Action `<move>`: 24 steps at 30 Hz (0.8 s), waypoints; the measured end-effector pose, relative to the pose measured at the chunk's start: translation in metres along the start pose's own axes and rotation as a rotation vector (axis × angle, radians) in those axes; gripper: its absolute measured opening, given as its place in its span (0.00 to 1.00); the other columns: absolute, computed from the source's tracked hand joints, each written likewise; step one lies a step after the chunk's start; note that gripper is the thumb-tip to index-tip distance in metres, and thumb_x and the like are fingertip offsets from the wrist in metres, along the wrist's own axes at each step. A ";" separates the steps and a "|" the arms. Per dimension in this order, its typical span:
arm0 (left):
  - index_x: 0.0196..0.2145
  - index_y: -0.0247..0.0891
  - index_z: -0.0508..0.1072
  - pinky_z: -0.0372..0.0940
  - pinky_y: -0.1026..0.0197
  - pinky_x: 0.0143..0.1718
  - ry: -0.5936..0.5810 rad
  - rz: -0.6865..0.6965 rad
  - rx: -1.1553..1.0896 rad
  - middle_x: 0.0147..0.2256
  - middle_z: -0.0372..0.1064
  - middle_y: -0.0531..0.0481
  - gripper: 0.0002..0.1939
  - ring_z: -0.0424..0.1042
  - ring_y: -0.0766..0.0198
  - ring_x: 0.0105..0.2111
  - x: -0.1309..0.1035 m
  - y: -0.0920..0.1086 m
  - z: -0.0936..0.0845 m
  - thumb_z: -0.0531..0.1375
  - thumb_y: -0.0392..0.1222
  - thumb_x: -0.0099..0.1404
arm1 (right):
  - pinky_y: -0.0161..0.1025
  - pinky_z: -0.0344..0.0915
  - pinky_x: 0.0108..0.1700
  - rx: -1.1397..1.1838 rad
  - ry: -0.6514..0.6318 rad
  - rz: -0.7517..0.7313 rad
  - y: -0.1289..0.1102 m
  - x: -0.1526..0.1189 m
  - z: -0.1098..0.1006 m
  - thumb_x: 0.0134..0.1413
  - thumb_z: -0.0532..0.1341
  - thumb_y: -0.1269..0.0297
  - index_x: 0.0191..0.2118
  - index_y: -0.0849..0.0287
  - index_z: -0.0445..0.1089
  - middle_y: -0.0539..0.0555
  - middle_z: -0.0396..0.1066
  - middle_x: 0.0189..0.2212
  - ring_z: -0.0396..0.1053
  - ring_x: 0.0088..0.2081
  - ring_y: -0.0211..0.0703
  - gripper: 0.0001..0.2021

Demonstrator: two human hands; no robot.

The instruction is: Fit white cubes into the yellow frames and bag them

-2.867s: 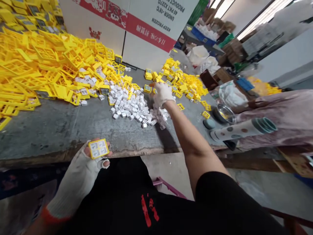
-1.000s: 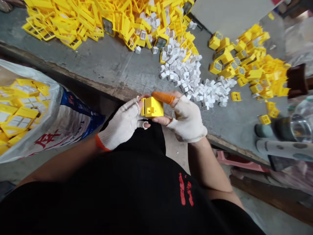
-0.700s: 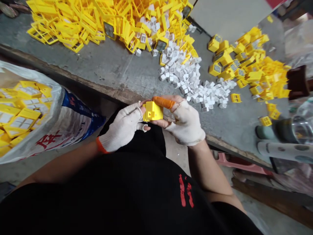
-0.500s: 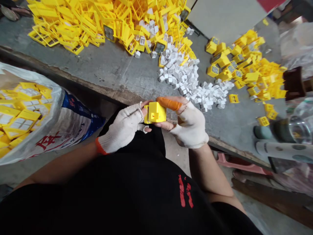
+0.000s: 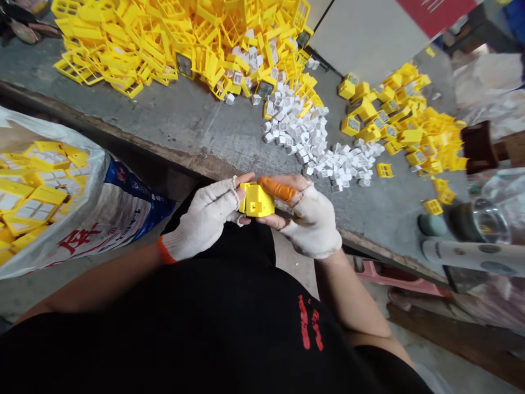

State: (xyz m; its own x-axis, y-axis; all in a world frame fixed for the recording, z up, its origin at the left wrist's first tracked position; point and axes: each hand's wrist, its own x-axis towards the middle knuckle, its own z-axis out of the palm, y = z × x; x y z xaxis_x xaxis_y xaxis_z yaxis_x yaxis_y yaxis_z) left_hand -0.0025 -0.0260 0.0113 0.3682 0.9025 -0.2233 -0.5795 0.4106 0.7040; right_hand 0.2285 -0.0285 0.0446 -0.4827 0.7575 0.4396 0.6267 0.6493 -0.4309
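Between both hands, in front of the bench edge, is a small yellow plastic box (image 5: 261, 201) with a little raised tab on its face. My left hand (image 5: 205, 216), in a white fingerless glove with an orange cuff, grips the box's left end with fingers and thumb. My right hand (image 5: 309, 219), gloved the same way with an orange cover on one finger, pinches its right side from above and below. The nearest loose parts on the bench are small white cubes (image 5: 297, 126).
Yellow plastic frames (image 5: 135, 44) lie heaped at the bench's back left. More yellow pieces (image 5: 404, 115) are piled to the right, beside a white panel (image 5: 365, 35). At left a woven sack (image 5: 135, 191) holds yellow-and-white pieces. A pink stool (image 5: 400, 278) stands below the grey bench (image 5: 172, 117).
Both hands and the yellow box sit slightly lower and more to the left in view. The box's face has tipped slightly, and the camera view has shifted a little.
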 end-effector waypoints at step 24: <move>0.61 0.36 0.85 0.77 0.62 0.35 0.030 0.007 0.239 0.53 0.85 0.39 0.23 0.81 0.57 0.42 -0.012 0.004 0.006 0.71 0.48 0.73 | 0.52 0.80 0.48 -0.082 0.128 -0.129 -0.011 -0.005 0.008 0.76 0.68 0.49 0.70 0.49 0.73 0.58 0.85 0.54 0.84 0.49 0.55 0.24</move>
State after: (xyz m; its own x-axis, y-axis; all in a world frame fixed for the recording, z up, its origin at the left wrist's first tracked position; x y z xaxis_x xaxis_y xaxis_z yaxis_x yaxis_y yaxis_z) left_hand -0.0051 -0.0355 0.0206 0.3412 0.9101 -0.2352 -0.3924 0.3652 0.8442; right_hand 0.2192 -0.0383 0.0408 -0.4841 0.6500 0.5859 0.6149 0.7290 -0.3007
